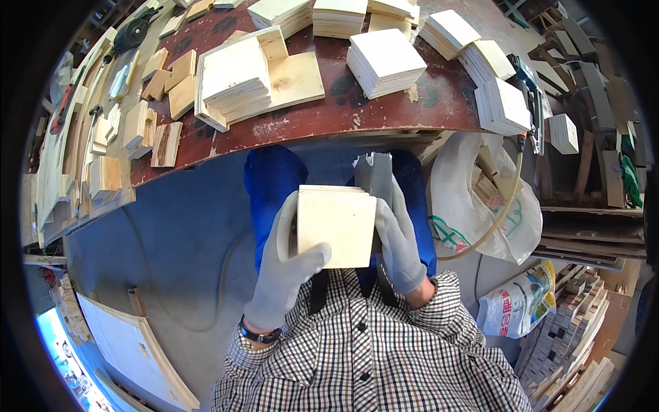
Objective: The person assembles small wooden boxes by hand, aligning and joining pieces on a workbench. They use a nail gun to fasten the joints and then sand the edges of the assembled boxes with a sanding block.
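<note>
A small stack of square plywood blocks (pixel 336 230) is held up in front of my chest, its pale top face toward me. My left hand (pixel 278 271), in a grey-white work glove, grips its left side with the thumb across the lower front corner. My right hand (pixel 399 250), gloved too, is closed at the stack's right side. A dark grey strip with a ragged torn end, apparently sandpaper (pixel 374 175), sticks up from between the right fingers and the stack. The right fingertips are partly hidden behind it.
Ahead is a red-brown worktable (pixel 274 130) bearing several plywood stacks (pixel 386 62) and an L-shaped plywood piece (pixel 298 79). A white sack of offcuts (pixel 456 189) stands at right, with a yellowish hose (pixel 506 206) across it. Wood strips (pixel 570 329) are piled at lower right; a board (pixel 134 343) lies lower left.
</note>
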Demonstrator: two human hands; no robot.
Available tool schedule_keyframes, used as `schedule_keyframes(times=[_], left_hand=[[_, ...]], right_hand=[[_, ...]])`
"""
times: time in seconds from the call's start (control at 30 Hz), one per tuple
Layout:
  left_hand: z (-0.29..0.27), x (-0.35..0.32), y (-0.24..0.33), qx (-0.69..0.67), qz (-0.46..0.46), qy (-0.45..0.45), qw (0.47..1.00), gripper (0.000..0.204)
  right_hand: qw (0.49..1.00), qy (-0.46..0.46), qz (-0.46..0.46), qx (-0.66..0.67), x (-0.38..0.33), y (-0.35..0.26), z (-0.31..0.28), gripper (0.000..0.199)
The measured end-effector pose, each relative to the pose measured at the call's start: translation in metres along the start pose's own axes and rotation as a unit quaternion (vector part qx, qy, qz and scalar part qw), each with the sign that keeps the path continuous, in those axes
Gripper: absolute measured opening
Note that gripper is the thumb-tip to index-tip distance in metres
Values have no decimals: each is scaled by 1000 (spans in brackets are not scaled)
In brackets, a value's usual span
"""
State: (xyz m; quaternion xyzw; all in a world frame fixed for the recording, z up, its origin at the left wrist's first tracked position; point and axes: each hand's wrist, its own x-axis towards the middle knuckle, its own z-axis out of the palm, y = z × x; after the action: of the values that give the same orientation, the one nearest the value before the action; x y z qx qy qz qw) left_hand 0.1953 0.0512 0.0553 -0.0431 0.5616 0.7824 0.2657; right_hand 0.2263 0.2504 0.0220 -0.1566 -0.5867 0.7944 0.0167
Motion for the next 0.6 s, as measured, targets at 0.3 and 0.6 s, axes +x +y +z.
schedule_keyframes(times=[0.3,0.6], left_hand=[[10,-12,-1,366,327,-53,870,139],[5,6,-26,303,358,-87,879,138]], right_hand=[[975,-140,-147,-93,-16,61,-31,56],[985,-86,-107,102,-22,54,-15,56]])
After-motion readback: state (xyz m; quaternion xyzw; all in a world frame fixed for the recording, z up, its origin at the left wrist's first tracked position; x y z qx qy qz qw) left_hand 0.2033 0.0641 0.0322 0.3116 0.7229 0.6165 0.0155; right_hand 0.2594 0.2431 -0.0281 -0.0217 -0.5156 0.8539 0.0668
